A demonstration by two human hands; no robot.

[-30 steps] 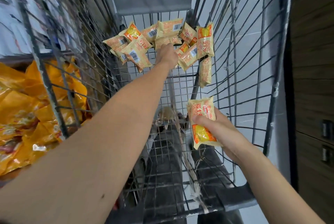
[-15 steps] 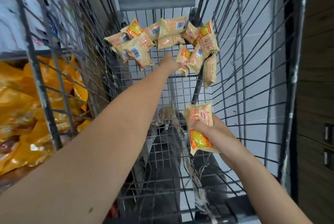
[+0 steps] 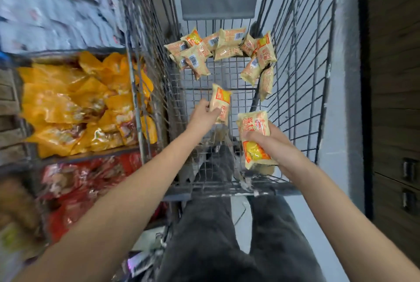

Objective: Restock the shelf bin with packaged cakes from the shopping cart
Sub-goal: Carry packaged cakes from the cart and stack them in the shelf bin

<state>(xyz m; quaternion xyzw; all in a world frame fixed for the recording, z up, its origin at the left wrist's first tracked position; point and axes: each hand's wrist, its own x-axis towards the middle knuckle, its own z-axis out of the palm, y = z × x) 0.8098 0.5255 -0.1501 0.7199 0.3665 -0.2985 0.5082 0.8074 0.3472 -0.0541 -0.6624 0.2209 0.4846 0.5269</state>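
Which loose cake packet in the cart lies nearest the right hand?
The upright cake packet against the cart's right wall; the other loose packets lie farther off, towards the cart's far end.

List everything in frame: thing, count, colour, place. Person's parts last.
shopping cart: one, grey wire, centre, seen from above
loose cake packs: roughly a dozen, pale yellow with orange print, piled at the cart's far end
cake pack in left hand: one, same colours, lifted above the cart floor
cake pack in right hand: at least one, same colours, near end of the cart
yellow bags: many, in a shelf bin left of the cart
red bags: several, in the bin below, blurred
white packs: many, shelf above, blurred
left hand: grips a pack
right hand: holds a pack
legs: dark trousers, bottom centre
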